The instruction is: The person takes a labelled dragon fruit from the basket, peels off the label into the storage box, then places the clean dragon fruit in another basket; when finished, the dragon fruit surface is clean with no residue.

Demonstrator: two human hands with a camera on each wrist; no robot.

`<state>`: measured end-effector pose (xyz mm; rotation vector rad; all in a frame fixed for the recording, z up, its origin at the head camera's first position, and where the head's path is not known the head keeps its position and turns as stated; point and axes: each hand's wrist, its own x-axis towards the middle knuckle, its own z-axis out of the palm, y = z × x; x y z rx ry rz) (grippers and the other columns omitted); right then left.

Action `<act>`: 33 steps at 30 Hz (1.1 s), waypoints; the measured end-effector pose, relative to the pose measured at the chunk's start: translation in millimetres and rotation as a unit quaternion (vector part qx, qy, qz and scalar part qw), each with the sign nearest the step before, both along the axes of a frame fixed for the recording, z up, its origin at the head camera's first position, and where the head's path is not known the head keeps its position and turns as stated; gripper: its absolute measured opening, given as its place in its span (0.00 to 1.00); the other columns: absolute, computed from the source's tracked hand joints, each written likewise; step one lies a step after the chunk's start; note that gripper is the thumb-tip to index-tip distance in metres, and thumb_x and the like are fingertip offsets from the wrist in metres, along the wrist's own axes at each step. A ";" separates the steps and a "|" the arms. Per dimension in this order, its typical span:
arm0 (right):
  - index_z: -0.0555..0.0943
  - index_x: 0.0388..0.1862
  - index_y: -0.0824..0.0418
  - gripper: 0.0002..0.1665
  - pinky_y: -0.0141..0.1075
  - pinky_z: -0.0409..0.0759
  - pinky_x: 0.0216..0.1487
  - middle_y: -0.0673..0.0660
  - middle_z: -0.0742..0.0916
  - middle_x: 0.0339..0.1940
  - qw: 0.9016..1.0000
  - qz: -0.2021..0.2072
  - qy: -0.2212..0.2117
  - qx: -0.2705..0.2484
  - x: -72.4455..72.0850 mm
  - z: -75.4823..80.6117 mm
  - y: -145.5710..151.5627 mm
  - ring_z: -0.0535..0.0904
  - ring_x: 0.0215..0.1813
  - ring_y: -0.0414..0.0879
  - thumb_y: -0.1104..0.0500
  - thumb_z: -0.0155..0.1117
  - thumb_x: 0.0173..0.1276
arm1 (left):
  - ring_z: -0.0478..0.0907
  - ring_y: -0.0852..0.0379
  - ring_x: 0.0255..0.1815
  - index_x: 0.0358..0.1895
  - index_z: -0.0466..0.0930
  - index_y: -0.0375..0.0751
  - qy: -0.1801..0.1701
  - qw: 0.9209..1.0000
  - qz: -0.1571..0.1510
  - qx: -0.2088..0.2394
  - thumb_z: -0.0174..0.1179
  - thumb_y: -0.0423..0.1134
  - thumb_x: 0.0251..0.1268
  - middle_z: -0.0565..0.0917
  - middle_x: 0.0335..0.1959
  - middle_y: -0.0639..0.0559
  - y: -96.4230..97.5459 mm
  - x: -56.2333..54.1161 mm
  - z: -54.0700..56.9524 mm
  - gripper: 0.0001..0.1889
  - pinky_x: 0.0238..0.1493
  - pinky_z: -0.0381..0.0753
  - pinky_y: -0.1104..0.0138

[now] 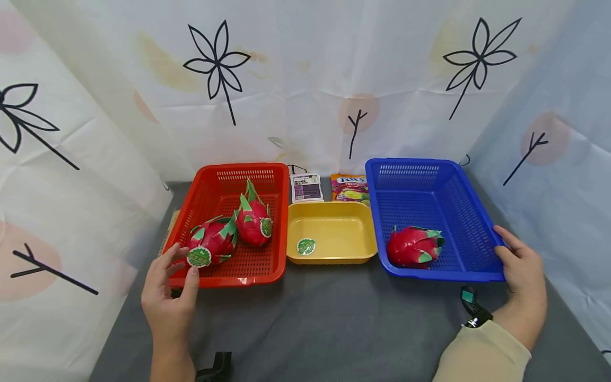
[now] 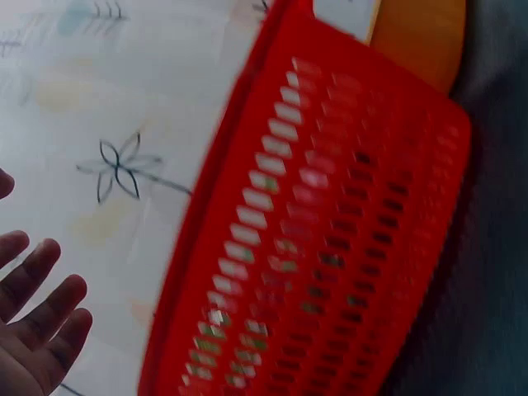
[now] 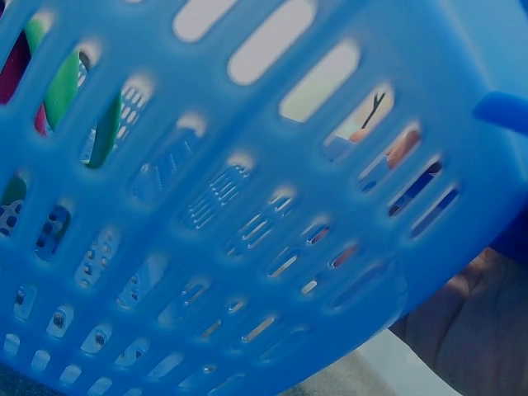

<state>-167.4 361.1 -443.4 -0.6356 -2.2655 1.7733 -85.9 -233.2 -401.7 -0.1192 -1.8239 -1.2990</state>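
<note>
In the head view my left hand (image 1: pixel 169 289) is at the front left corner of a red basket (image 1: pixel 260 273). Its fingers are loosely spread beside a dragon fruit (image 1: pixel 217 241) with a green round sticker; whether they touch it I cannot tell. A second dragon fruit (image 1: pixel 252 220) leans in the same basket. The left wrist view shows the fingers (image 2: pixel 54 305) apart from the basket's slotted wall. My right hand (image 1: pixel 524 270) grips the right rim of a blue basket (image 1: pixel 444 183), which holds one dragon fruit (image 1: pixel 414 246). In the right wrist view that basket's wall hides most of the hand.
Between the baskets sits a yellow tray (image 1: pixel 334 231) with a green round sticker (image 1: pixel 306 246) inside. Behind it are a white and purple packet (image 1: pixel 306 187) and a FOX'S candy bag (image 1: pixel 350 187). Patterned curtains surround the grey table (image 1: pixel 329 323).
</note>
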 end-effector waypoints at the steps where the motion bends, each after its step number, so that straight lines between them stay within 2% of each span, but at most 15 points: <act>1: 0.73 0.76 0.46 0.33 0.25 0.81 0.25 0.29 0.79 0.32 1.000 0.000 0.001 -0.006 -0.1 -0.2 -0.1 0.82 0.26 0.30 0.65 0.52 0.74 | 0.78 0.54 0.54 0.62 0.78 0.24 -0.006 1.000 0.017 -0.001 0.60 0.18 0.58 0.81 0.51 0.31 -2.2 0.7 0.0 0.25 0.58 0.77 0.73; 5: 0.74 0.75 0.46 0.33 0.25 0.81 0.25 0.29 0.79 0.32 1.000 -0.002 0.002 -0.011 -0.8 -0.4 0.0 0.82 0.26 0.30 0.65 0.53 0.74 | 0.77 0.60 0.54 0.61 0.80 0.26 -0.051 0.995 0.088 -0.020 0.61 0.22 0.61 0.81 0.52 0.31 -14.4 0.9 -7.5 0.23 0.57 0.75 0.76; 7: 0.73 0.76 0.46 0.33 0.25 0.81 0.25 0.29 0.79 0.32 1.000 -0.001 0.002 -0.012 -1.4 -0.3 0.4 0.82 0.26 0.30 0.65 0.52 0.74 | 0.76 0.61 0.55 0.61 0.81 0.26 -0.074 0.990 0.116 -0.032 0.62 0.24 0.61 0.81 0.55 0.31 -23.8 -1.3 -18.1 0.22 0.55 0.75 0.76; 9: 0.73 0.76 0.46 0.33 0.26 0.82 0.25 0.29 0.79 0.32 1.000 0.001 -0.001 -0.006 -1.7 -0.1 0.7 0.82 0.26 0.30 0.64 0.52 0.75 | 0.75 0.63 0.56 0.61 0.81 0.27 -0.085 0.986 0.136 -0.039 0.62 0.27 0.61 0.81 0.57 0.32 -35.0 -6.0 -34.1 0.22 0.52 0.74 0.78; 13: 0.72 0.77 0.46 0.32 0.26 0.82 0.25 0.30 0.79 0.32 1.000 0.002 -0.004 -0.010 -1.4 0.3 0.8 0.82 0.26 0.30 0.64 0.52 0.75 | 0.72 0.62 0.59 0.59 0.85 0.34 -0.072 0.981 0.176 -0.044 0.65 0.30 0.59 0.82 0.58 0.38 -51.8 -18.6 -65.1 0.22 0.49 0.73 0.80; 15: 0.72 0.76 0.46 0.32 0.26 0.82 0.25 0.29 0.79 0.32 1.000 0.004 -0.004 -0.012 -1.0 0.1 1.3 0.82 0.26 0.30 0.64 0.52 0.75 | 0.70 0.63 0.62 0.60 0.84 0.35 -0.076 0.977 0.192 -0.047 0.64 0.31 0.59 0.82 0.59 0.40 -56.1 -22.3 -74.8 0.23 0.52 0.72 0.81; 18: 0.71 0.77 0.46 0.32 0.26 0.82 0.26 0.29 0.79 0.34 1.000 0.006 -0.011 0.000 -0.2 -0.7 2.0 0.82 0.27 0.30 0.63 0.52 0.76 | 0.70 0.59 0.64 0.62 0.83 0.34 -0.084 0.976 0.199 -0.038 0.61 0.32 0.62 0.79 0.62 0.39 -60.0 -25.2 -84.4 0.23 0.53 0.71 0.80; 20: 0.71 0.78 0.46 0.32 0.25 0.82 0.26 0.30 0.79 0.35 1.000 0.007 -0.018 0.014 -0.3 -1.3 1.9 0.82 0.28 0.30 0.62 0.52 0.76 | 0.70 0.60 0.64 0.64 0.82 0.35 -0.098 0.975 0.200 -0.025 0.59 0.32 0.64 0.78 0.64 0.39 -63.1 -25.2 -90.2 0.23 0.55 0.71 0.79; 22: 0.69 0.78 0.47 0.33 0.25 0.81 0.27 0.32 0.78 0.36 0.998 0.002 -0.032 0.054 -0.2 -0.7 0.6 0.80 0.28 0.29 0.60 0.52 0.76 | 0.71 0.60 0.63 0.64 0.82 0.37 -0.105 0.974 0.200 -0.005 0.57 0.32 0.65 0.78 0.64 0.40 -64.8 -26.8 -94.7 0.23 0.55 0.71 0.79; 25: 0.68 0.79 0.51 0.33 0.23 0.78 0.26 0.48 0.83 0.44 0.991 -0.002 -0.049 0.125 -0.4 2.5 -1.5 0.77 0.27 0.28 0.58 0.51 0.75 | 0.72 0.61 0.61 0.65 0.82 0.41 -0.114 0.971 0.208 0.024 0.56 0.32 0.66 0.79 0.63 0.44 -65.0 -29.9 -99.4 0.23 0.56 0.71 0.78; 27: 0.67 0.79 0.54 0.34 0.22 0.76 0.25 0.62 0.84 0.51 0.982 0.000 -0.063 0.180 -0.7 5.5 -3.2 0.75 0.28 0.28 0.57 0.51 0.75 | 0.73 0.61 0.61 0.65 0.82 0.41 -0.117 0.970 0.211 0.033 0.55 0.32 0.67 0.79 0.63 0.44 -64.7 -31.5 -101.0 0.23 0.57 0.72 0.78; 28: 0.67 0.79 0.56 0.34 0.21 0.75 0.26 0.68 0.82 0.55 0.978 0.004 -0.067 0.199 -1.0 7.4 -3.9 0.76 0.29 0.31 0.57 0.50 0.75 | 0.73 0.61 0.61 0.65 0.82 0.41 -0.118 0.969 0.212 0.035 0.55 0.32 0.67 0.79 0.63 0.43 -64.1 -31.8 -101.1 0.23 0.58 0.72 0.77; 30: 0.65 0.80 0.59 0.35 0.29 0.82 0.35 0.76 0.77 0.64 0.972 0.016 -0.076 0.224 -1.0 12.0 -5.7 0.81 0.37 0.43 0.55 0.49 0.75 | 0.74 0.60 0.61 0.65 0.81 0.39 -0.118 0.969 0.215 0.037 0.55 0.31 0.68 0.80 0.63 0.43 -62.5 -32.1 -100.1 0.23 0.58 0.73 0.77; 31: 0.64 0.80 0.60 0.35 0.35 0.85 0.41 0.77 0.75 0.66 0.969 0.022 -0.079 0.233 -1.2 14.7 -6.7 0.83 0.43 0.50 0.55 0.48 0.76 | 0.74 0.60 0.61 0.65 0.81 0.38 -0.119 0.968 0.216 0.039 0.55 0.31 0.68 0.80 0.63 0.42 -60.8 -31.6 -98.5 0.23 0.58 0.74 0.77; 33: 0.63 0.80 0.62 0.35 0.50 0.82 0.54 0.78 0.73 0.69 0.964 0.034 -0.073 0.251 -1.5 20.3 -9.5 0.78 0.56 0.65 0.54 0.47 0.77 | 0.74 0.60 0.60 0.65 0.81 0.36 -0.120 0.967 0.219 0.044 0.55 0.31 0.68 0.80 0.62 0.41 -55.9 -29.9 -93.0 0.22 0.59 0.74 0.76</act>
